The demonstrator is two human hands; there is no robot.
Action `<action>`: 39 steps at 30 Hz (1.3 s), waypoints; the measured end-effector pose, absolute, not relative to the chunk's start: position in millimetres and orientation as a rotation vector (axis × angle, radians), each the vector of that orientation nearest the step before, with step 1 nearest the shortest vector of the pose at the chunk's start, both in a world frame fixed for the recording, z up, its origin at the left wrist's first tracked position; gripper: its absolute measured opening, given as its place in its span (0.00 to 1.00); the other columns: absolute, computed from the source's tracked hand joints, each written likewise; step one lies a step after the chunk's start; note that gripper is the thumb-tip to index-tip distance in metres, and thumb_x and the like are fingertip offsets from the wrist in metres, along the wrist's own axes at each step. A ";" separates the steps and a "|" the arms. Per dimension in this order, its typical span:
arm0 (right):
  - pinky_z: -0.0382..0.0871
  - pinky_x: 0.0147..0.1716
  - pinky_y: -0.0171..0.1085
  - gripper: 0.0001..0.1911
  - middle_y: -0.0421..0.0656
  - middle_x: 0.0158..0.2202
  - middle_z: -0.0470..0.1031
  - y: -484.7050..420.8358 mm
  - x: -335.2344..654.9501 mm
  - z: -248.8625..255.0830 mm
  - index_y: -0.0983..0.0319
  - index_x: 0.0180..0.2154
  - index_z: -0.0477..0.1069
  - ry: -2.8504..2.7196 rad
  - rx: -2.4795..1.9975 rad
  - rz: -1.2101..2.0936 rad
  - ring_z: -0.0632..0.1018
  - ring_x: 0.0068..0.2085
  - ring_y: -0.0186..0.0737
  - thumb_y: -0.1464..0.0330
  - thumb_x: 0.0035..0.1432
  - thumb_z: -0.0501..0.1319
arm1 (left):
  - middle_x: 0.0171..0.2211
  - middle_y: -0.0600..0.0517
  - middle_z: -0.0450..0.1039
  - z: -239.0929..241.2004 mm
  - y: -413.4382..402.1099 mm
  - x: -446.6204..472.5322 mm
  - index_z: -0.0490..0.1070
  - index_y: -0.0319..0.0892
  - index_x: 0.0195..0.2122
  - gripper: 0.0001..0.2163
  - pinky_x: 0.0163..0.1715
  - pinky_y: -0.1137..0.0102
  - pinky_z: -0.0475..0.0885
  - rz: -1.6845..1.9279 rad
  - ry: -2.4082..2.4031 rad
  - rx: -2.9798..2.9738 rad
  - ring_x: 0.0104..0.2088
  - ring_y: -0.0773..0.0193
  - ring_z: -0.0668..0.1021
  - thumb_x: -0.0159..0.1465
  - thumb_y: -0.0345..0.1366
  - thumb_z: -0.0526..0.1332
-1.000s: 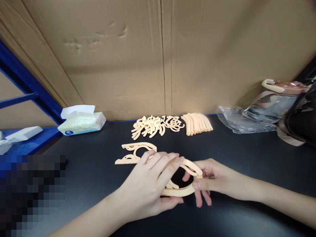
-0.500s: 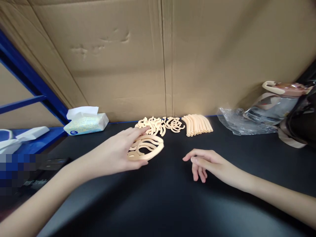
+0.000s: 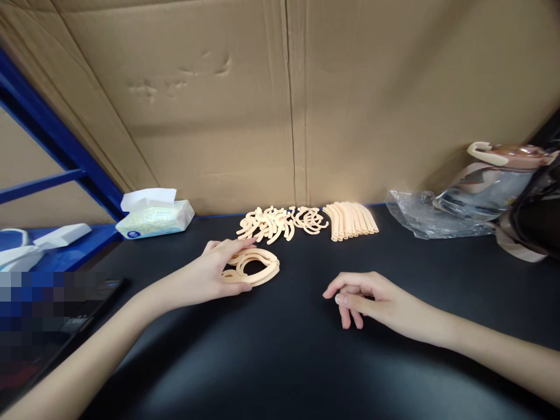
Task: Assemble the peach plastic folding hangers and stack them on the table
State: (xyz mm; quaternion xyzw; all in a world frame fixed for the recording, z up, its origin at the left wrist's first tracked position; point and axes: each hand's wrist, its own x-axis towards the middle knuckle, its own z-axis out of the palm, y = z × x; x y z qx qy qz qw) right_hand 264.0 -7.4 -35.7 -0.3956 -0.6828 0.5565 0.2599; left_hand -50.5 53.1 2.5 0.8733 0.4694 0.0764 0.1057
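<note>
My left hand is closed around a beige plastic folding clothes hanger, thumb on the near edge and fingers over the far edge. The hanger is folded into a rounded shape that looks layered, low over the black tabletop; whether another lies beneath it I cannot tell. My right hand hovers over the table to the right, holding nothing, its fingers loosely bent and apart. Beyond the hands lie a loose pile of small curved beige pieces, several beige hooks and a neat row of longer curved hanger arms.
A tissue pack stands at the back left, near a blue metal frame. At the right are a clear plastic bag and a transparent bottle with a brown lid. Cardboard walls off the back.
My left hand has lowered the hanger and drawn it slightly left, and it now looks flatter. The right hand has dropped a little.
</note>
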 end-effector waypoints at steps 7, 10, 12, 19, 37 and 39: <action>0.67 0.27 0.32 0.14 0.40 0.26 0.72 -8.0 264.0 -34.3 0.64 0.41 0.70 -1.886 -1.041 1.498 0.73 0.27 0.33 0.61 0.64 0.54 | 0.56 0.46 0.66 -1.2 54.1 -48.7 0.53 0.46 0.62 0.33 0.49 0.57 0.67 0.190 1.412 2.564 0.51 0.50 0.69 0.57 0.50 0.60; 0.67 0.27 0.32 0.14 0.40 0.26 0.72 -7.7 263.6 -33.6 0.64 0.41 0.70 -1.892 -1.038 1.493 0.73 0.28 0.33 0.61 0.64 0.54 | 0.55 0.46 0.66 -2.7 54.9 -49.5 0.51 0.48 0.63 0.34 0.49 0.56 0.67 0.205 1.401 2.591 0.51 0.49 0.69 0.58 0.50 0.60; 0.67 0.27 0.32 0.13 0.40 0.26 0.72 -7.5 263.3 -33.3 0.64 0.40 0.70 -1.892 -1.043 1.495 0.73 0.27 0.33 0.61 0.64 0.54 | 0.55 0.46 0.67 -3.9 55.2 -49.8 0.51 0.48 0.63 0.33 0.49 0.56 0.66 0.209 1.390 2.595 0.51 0.49 0.68 0.58 0.48 0.61; 0.66 0.27 0.31 0.12 0.40 0.25 0.73 -7.9 263.9 -32.7 0.64 0.40 0.71 -1.901 -1.038 1.497 0.73 0.27 0.33 0.64 0.64 0.54 | 0.56 0.46 0.65 -2.9 54.0 -44.5 0.53 0.46 0.62 0.34 0.51 0.54 0.62 0.176 1.428 2.497 0.52 0.47 0.65 0.56 0.47 0.61; 0.67 0.28 0.32 0.11 0.40 0.27 0.74 -7.5 266.3 -34.0 0.62 0.41 0.71 -1.947 -1.028 1.481 0.73 0.28 0.33 0.64 0.64 0.54 | 0.60 0.53 0.59 11.0 64.4 -88.5 0.44 0.55 0.65 0.41 0.56 0.52 0.56 -0.049 1.494 2.476 0.58 0.44 0.60 0.52 0.46 0.63; 0.67 0.28 0.31 0.11 0.40 0.26 0.74 -7.5 266.1 -33.7 0.63 0.41 0.71 -1.952 -1.032 1.478 0.73 0.28 0.33 0.64 0.64 0.54 | 0.60 0.52 0.59 10.2 64.9 -89.0 0.43 0.55 0.65 0.41 0.56 0.51 0.56 -0.053 1.505 2.474 0.58 0.43 0.60 0.53 0.46 0.63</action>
